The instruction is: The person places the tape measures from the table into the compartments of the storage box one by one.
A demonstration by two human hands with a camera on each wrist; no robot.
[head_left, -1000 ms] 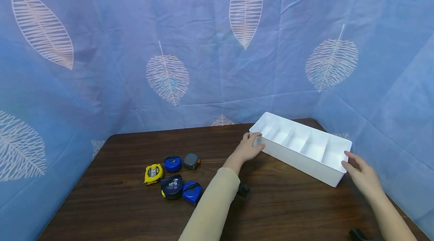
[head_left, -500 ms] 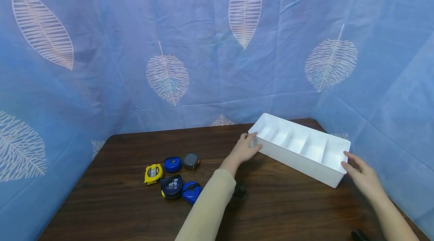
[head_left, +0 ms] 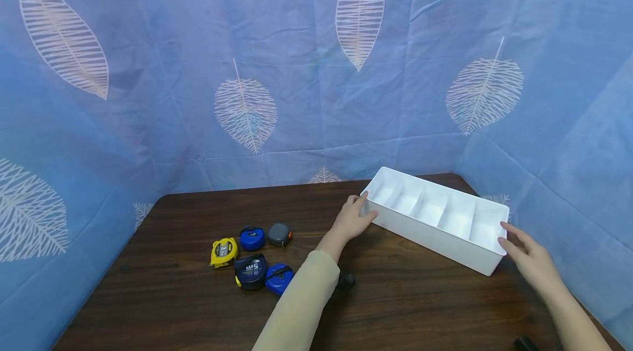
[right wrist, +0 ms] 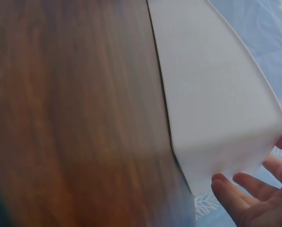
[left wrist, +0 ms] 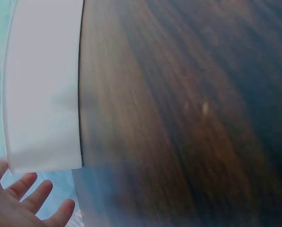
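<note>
The left hand (head_left: pixel 350 220) and right hand (head_left: pixel 534 264) touch a white box (head_left: pixel 430 235) (divided inside).

On the table (head_left: pixel 148 296), 5 tape measures (head_left: pixel 250 272) lie clustered left of the box (head_left: pixel 430 235), 3 at the back and 2 in front of them. The box stands toward the table's right and back, set aslant with its left end farther back than its right, its 5 compartments (head_left: pixel 429 207) running in a row from end to end. The left hand (head_left: pixel 348 221) is at the box's left end, the right hand (head_left: pixel 531 263) at its right end, and the cloth (head_left: pixel 301 115) hangs behind all of these.
</note>
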